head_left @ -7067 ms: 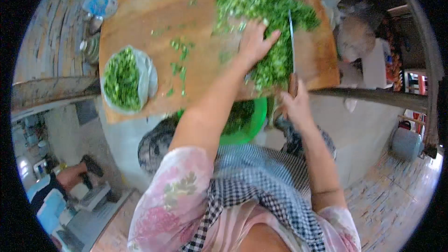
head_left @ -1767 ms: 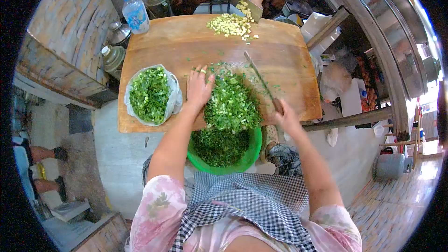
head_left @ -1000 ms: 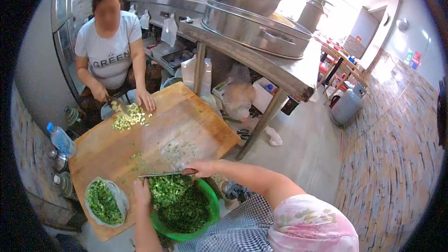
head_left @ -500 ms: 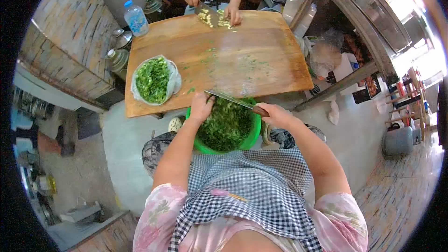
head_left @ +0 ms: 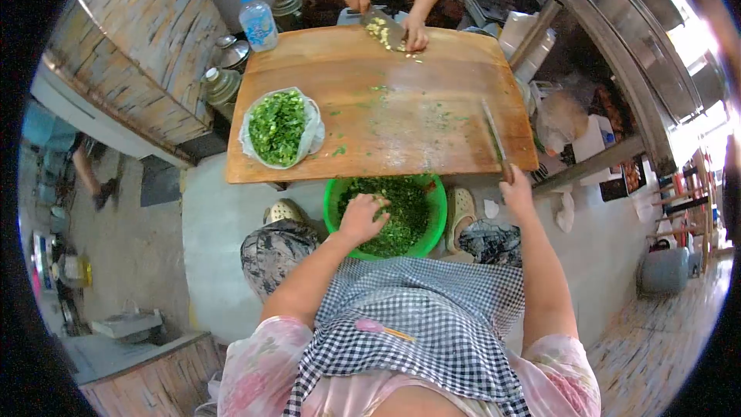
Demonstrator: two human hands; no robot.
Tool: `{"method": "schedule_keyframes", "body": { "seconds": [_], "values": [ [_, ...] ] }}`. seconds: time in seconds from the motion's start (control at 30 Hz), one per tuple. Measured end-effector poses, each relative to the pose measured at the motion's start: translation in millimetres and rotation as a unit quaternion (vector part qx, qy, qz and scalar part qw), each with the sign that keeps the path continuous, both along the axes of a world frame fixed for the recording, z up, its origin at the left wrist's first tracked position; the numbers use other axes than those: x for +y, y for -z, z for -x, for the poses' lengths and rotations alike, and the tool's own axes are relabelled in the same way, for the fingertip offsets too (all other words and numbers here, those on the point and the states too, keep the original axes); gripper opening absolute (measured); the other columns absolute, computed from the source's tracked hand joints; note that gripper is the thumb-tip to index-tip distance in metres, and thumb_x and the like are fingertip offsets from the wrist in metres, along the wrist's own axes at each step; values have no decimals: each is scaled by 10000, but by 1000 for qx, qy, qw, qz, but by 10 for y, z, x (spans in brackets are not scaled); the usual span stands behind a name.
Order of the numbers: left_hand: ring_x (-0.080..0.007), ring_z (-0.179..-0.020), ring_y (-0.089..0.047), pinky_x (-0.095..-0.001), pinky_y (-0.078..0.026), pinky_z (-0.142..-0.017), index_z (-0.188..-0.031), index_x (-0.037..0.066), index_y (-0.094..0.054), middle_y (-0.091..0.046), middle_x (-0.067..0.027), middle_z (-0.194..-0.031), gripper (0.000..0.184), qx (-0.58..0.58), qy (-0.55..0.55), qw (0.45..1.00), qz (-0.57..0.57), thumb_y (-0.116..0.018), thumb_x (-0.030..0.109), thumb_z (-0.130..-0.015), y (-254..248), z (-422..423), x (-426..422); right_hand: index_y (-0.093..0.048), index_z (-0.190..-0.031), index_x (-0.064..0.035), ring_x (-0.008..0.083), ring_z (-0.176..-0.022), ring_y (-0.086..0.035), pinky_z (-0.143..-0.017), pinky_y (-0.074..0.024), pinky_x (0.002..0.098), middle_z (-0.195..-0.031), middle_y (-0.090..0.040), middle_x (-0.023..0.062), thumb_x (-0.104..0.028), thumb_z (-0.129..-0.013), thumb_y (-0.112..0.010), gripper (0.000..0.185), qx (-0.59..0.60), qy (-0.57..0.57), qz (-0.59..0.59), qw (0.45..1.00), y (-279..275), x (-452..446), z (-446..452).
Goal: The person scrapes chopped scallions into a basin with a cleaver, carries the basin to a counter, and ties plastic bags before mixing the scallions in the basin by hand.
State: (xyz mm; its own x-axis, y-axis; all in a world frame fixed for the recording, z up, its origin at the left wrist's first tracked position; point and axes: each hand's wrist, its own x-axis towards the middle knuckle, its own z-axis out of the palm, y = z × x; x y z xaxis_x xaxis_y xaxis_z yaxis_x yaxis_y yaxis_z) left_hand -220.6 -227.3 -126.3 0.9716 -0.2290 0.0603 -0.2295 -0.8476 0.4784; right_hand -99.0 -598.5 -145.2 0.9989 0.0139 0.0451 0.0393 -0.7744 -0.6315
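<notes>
My right hand (head_left: pixel 517 189) is closed around the handle of a knife (head_left: pixel 495 133), whose blade points away from me above the right end of the wooden table (head_left: pixel 309 54). My left hand (head_left: pixel 364 218) is over a green basin (head_left: pixel 440 220) below the table's near edge, its fingers apart above the chopped greens (head_left: pixel 397 224). Dark green pieces fill much of the basin. On the table's left side stands a bowl lined with a plastic bag (head_left: pixel 312 133), heaped with brighter chopped greens (head_left: pixel 275 127).
Across the table, a co-worker's hands (head_left: pixel 414 33) work with a cleaver (head_left: pixel 378 25) and pale chopped bits. A water bottle (head_left: pixel 258 25) stands at the far left corner. A wooden post and shelf frame (head_left: pixel 590 166) flank the right side. Scraps of green dot the tabletop.
My right hand has swung the knife from above the basin to the table's right end. My left hand has left the blade's tip and dropped toward the greens in the basin.
</notes>
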Motion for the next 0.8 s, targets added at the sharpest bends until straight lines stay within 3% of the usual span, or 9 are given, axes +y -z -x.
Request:
{"method": "schedule_keyframes", "body": {
  "seconds": [0.1, 0.2, 0.23, 0.33, 0.5, 0.6, 0.67, 0.77, 0.8],
  "values": [
    [-296, -980, -489, -409, -388, -862, -1019, 89, -596, -560, -126, -1000, 272, 20, -16, 1000, -8, -574, 229, -787, -58, 44, 23, -462, -1178, -1, 322, -906, -562, -764, -434, 364, -976, -572, 198, -50, -721, -558, 469, -41, -8, 30, 999, 40, 46, -159],
    [-314, -945, -505, -413, -404, -839, -1013, 86, -595, -566, -134, -976, 267, 41, -41, 998, 16, -574, 226, -787, -20, 114, 90, -466, -1169, -22, 341, -889, -561, -753, -441, 375, -958, -575, 191, -42, -723, -561, 457, -43, -95, -36, 994, 1, 290, -73],
    [-324, -912, -518, -417, -419, -816, -1015, 88, -595, -570, -147, -950, 266, 21, -46, 998, 28, -581, 212, -780, 7, 141, 111, -467, -1170, -55, 357, -927, -552, -758, -446, 395, -1005, -573, 191, -39, -729, -562, 451, -27, -126, 38, 991, -40, 417, -37],
    [-329, -902, -522, -425, -420, -814, -1011, 95, -599, -570, -163, -938, 259, 51, -85, 994, 39, -588, 198, -774, 187, 155, 149, -465, -1180, -89, 369, -920, -550, -746, -449, 414, -1004, -570, 204, -70, -732, -574, 462, 26, -205, -21, 978, -235, 722, 188],
    [-339, -874, -521, -413, -427, -796, -1023, 74, -595, -558, -173, -813, 269, 23, -115, 992, 41, -585, 174, -773, 178, 92, 143, -466, -1186, -77, 346, -923, -562, -770, -448, 402, -1004, -582, 188, -77, -750, -572, 449, 67, -297, 24, 952, -732, 955, 77],
    [-336, -870, -522, -413, -427, -792, -1040, 85, -596, -551, -171, -780, 278, 57, -133, 987, 64, -581, 176, -778, 165, 52, 170, -461, -1191, -68, 319, -906, -576, -765, -450, 380, -992, -584, 182, -72, -750, -563, 452, -114, -241, -47, 963, -446, 1012, -410],
    [-336, -868, -521, -413, -427, -793, -1047, 88, -596, -547, -168, -773, 278, 101, -146, 980, 87, -576, 172, -782, 142, 38, 191, -467, -1176, -61, 316, -878, -573, -755, -443, 370, -967, -577, 188, -54, -741, -549, 442, 25, -188, -75, 979, -569, 1101, -782],
    [-335, -869, -522, -414, -429, -789, -1048, 93, -597, -546, -166, -769, 274, 97, -158, 978, 96, -571, 165, -784, 182, 18, 211, -482, -1145, -69, 335, -844, -553, -736, -434, 371, -910, -570, 184, -31, -726, -532, 424, -103, -151, -122, 976, -190, 1271, -1258],
    [-334, -869, -522, -414, -429, -787, -1047, 95, -598, -546, -165, -768, 272, 86, -162, 978, 96, -570, 163, -785, 199, 24, 212, -480, -1144, -72, 342, -843, -549, -734, -434, 372, -906, -568, 184, -32, -730, -526, 419, -67, -154, -109, 980, -281, 1370, -1334]
  ]
}}
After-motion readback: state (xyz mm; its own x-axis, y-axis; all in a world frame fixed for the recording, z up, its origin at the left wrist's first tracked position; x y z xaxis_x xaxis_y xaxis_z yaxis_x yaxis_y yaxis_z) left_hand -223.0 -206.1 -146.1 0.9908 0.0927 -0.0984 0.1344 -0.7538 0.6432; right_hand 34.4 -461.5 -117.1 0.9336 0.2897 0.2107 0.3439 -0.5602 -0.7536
